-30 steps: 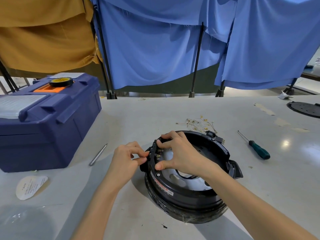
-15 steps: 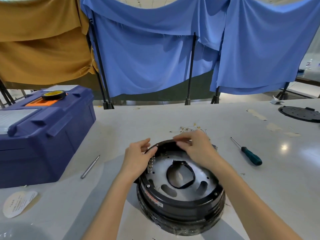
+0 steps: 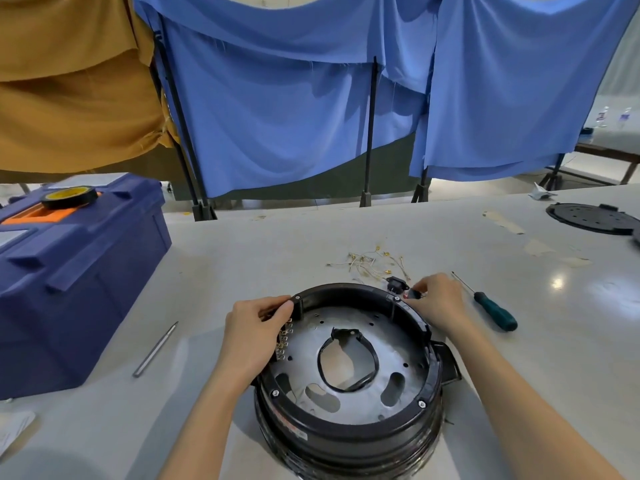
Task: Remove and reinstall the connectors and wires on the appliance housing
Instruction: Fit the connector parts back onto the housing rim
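One black housing (image 3: 346, 436), one small connector (image 3: 413, 294), one left hand (image 3: 252, 329), one right hand (image 3: 439, 301), one screwdriver (image 3: 495, 315), one toolbox (image 3: 79, 289), one tape roll (image 3: 69, 196)

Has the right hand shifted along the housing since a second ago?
Yes. The right hand went from the left rim of the housing, beside the left hand, to its far right rim, nearer the screwdriver, pinching a connector.

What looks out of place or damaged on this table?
Small loose wires lie scattered on the table behind the housing, not attached. Pale scuffed patches mark the table's far right. Nothing looks spilled.
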A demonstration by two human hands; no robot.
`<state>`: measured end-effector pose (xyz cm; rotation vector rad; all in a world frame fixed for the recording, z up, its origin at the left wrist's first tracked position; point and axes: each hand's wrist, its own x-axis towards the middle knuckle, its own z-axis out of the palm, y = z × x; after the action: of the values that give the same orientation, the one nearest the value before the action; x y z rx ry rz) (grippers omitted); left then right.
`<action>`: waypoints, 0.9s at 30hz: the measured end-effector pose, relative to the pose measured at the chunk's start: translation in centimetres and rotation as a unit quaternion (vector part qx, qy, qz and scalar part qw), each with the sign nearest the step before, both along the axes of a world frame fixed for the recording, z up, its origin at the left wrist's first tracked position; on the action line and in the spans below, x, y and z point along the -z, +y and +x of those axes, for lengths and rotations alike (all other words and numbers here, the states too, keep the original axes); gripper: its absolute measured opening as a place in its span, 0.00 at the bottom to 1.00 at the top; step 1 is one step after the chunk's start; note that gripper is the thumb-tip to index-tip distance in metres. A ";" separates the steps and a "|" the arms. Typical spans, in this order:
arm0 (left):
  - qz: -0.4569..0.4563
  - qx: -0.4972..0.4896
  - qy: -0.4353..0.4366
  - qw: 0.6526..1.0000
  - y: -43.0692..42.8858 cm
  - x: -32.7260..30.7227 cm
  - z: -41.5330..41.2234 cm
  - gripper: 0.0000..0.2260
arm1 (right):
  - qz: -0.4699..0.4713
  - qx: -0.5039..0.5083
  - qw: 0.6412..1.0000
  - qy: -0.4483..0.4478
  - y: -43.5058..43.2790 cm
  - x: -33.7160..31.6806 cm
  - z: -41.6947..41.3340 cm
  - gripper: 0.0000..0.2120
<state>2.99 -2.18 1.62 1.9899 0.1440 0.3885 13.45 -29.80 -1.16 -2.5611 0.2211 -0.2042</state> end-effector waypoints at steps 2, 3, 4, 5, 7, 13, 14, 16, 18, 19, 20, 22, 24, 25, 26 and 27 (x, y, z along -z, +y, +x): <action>-0.003 0.001 -0.001 1.000 0.0 -0.1 0.0 0.06 | 0.015 0.001 1.000 0.000 0.0 -0.1 -0.2 0.10; -0.004 0.001 -0.002 1.000 -0.1 -0.1 0.0 0.06 | 0.025 0.002 1.000 -0.001 -0.1 -0.3 -0.3 0.09; -0.006 0.000 -0.003 1.000 -0.1 -0.1 0.0 0.06 | 0.039 0.002 0.999 -0.004 -0.2 -0.7 -0.5 0.09; -0.007 -0.001 -0.003 1.000 -0.1 -0.1 0.0 0.06 | 0.054 0.001 0.998 -0.010 -0.2 -1.1 -0.7 0.09; -0.006 -0.002 0.000 1.000 -0.2 -0.1 0.1 0.07 | 0.084 -0.003 0.996 -0.040 -0.2 -2.4 -1.3 0.11; 0.045 -0.023 -0.061 0.997 -0.7 -1.6 -0.7 0.10 | 0.212 -0.109 0.962 -0.133 3.0 -7.4 -4.8 0.19; 0.038 -0.013 -0.081 0.996 -0.9 -2.0 -0.9 0.09 | 0.222 -0.140 0.956 -0.133 3.9 -8.0 -5.6 0.20; -0.012 0.035 -0.093 0.995 -1.3 -2.7 -1.4 0.08 | 0.211 -0.204 0.948 -0.122 6.2 -8.6 -7.1 0.21; -0.065 0.087 -0.089 0.990 -1.5 -3.1 -1.9 0.08 | 0.191 -0.262 0.941 -0.102 8.7 -8.8 -8.6 0.22; -0.076 0.105 -0.092 0.987 -1.5 -3.3 -2.2 0.08 | 0.180 -0.287 0.936 -0.096 9.8 -8.8 -9.2 0.22; -0.079 0.115 -0.098 0.985 -1.3 -3.4 -2.5 0.09 | 0.166 -0.306 0.932 -0.097 10.8 -8.7 -9.7 0.23; -0.077 0.113 -0.105 0.985 -0.4 -3.4 -3.1 0.13 | 0.151 -0.331 0.926 -0.101 12.1 -8.7 -10.3 0.22; -0.082 0.093 -0.106 0.987 0.9 -3.1 -3.8 0.15 | 0.161 -0.346 0.920 -0.087 12.6 -8.7 -10.6 0.20; -0.091 0.078 -0.104 0.987 1.7 -2.8 -4.1 0.16 | 0.152 -0.349 0.921 -0.078 12.7 -8.6 -10.7 0.20; -0.103 0.063 -0.099 0.988 2.4 -2.5 -4.4 0.15 | 0.133 -0.352 0.924 -0.068 12.8 -8.4 -10.8 0.20; -0.111 0.049 -0.091 0.988 3.1 -2.1 -4.7 0.14 | 0.111 -0.358 0.925 -0.060 12.9 -8.2 -10.8 0.20</action>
<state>-1.76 0.93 3.69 1.7255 -0.0253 0.4687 2.60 -16.93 7.02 -2.2234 -0.6943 -0.0471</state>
